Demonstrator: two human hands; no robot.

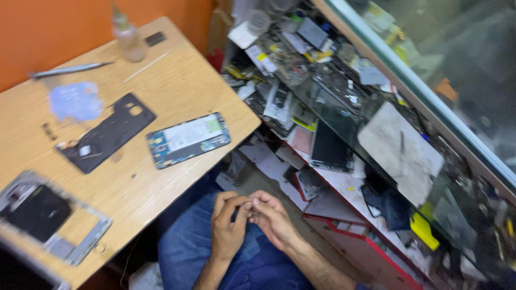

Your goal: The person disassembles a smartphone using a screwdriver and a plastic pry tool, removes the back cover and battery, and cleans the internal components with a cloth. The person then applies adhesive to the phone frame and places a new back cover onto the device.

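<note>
My left hand (228, 225) and my right hand (273, 217) meet over my lap, below the edge of the wooden table (177, 80). The fingertips of both pinch a very small dark part (251, 210) between them; its shape is too small to tell. On the table to the upper left lies an opened phone (188, 139) with its white battery showing, next to a black back cover (107, 134). A silver phone frame (45, 215) lies at the table's near left corner.
A small clear bottle (128, 35), metal tweezers (70, 70) and a pale blue sheet (75, 102) rest at the far side of the table. To the right, a glass counter (344, 118) and shelves hold several phone parts, screens and a grey slab (400, 150).
</note>
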